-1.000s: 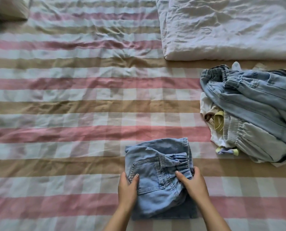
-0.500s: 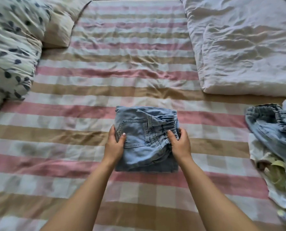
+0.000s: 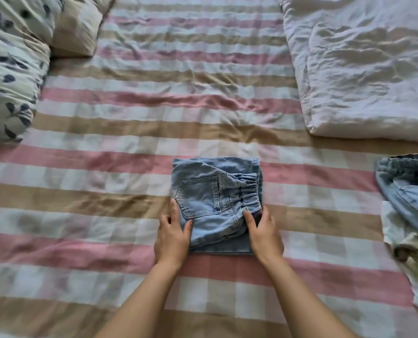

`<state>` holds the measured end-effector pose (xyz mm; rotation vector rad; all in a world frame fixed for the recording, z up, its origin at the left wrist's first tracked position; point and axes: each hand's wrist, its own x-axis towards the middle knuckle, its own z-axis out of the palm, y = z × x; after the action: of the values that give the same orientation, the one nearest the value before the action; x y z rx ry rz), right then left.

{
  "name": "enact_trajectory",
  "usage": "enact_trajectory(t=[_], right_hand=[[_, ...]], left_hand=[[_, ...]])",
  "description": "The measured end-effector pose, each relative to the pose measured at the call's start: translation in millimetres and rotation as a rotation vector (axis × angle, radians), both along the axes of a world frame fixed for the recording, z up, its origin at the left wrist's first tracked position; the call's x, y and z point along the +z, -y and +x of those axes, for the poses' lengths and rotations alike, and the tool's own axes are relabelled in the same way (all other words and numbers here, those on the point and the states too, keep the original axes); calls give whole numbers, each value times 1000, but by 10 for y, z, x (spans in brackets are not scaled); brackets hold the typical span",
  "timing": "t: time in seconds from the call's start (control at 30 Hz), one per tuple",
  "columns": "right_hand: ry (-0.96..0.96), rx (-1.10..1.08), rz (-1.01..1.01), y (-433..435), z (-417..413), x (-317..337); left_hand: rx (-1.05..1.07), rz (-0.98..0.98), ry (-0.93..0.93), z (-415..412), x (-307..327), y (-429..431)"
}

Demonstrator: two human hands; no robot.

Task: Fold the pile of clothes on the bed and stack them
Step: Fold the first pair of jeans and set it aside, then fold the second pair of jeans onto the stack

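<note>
The folded jeans point(image 3: 216, 203) lay near the middle of the bed point(image 3: 130, 172), on its pink, beige and white checked sheet, back pocket up and the gathered elastic waistband toward the right. The left hand point(image 3: 171, 236) gripped the bundle's near left edge, its thumb pressed on top just below the pocket and its fingers point(image 3: 175, 211) along the side. The right hand point(image 3: 264, 234) gripped the near right edge, one digit laid on top by the waistband; whether the others reached underneath could not be seen. Well apart at the right edge sat the unfolded pile of clothes point(image 3: 408, 203), denim over pale garments. A crumpled white duvet point(image 3: 361, 69) lay at the far right, and a leaf-print pillow point(image 3: 8, 69) and a beige pillow point(image 3: 76, 30) at the far left.
</note>
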<state>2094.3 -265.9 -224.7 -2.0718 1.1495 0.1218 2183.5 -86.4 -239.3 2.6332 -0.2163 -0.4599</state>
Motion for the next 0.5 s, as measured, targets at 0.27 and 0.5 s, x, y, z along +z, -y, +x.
enact_trajectory(t=[0.27,0.5], right_hand=[[-161,35,56,123,-630,446],[-120,-64,70,240,-1731,1079]], left_hand=[[-107,143,-38,-204,640,63],[-472,-116,-193,-949,1382,258]])
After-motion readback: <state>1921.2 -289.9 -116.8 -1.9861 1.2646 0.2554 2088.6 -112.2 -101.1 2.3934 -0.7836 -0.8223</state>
